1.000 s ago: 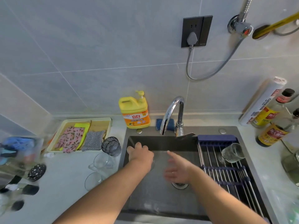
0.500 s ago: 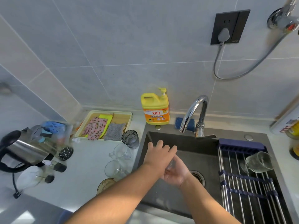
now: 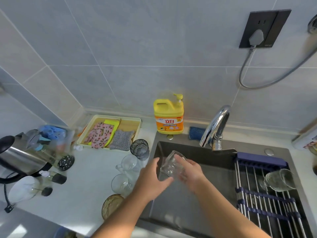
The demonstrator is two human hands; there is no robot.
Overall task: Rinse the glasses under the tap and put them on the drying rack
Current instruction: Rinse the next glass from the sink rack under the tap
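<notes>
**Over the sink, a glass between two hands**

Over the left half of the sink, both hands meet around one clear glass. It is tilted, its mouth turned up and away toward the back wall. It hangs above the basin, left of the spout of the tap.

The right hand grasps the glass from the right, with its fingers wrapped over the wall. The left hand curves round the other side. Its thumb lies against the base and its fingers are just beside the left wall, but I cannot tell whether it truly grips.

Across the right half of the sink lies the rack, made of steel bars with blue bands. A second glass rests tipped over on the bars near the far end.

On the counter left of the sink stands a dark tumbler, close to the basin's corner. Clear glasses stand just in front of it, and an amber dish sits nearer still.

Behind them a yellow tray holds folded cloths. A yellow soap bottle stands at the wall between the tray and the tap.

A steel kettle sits at the far left, blurred. A grey plug sits in the dark socket high on the tiles.
</notes>
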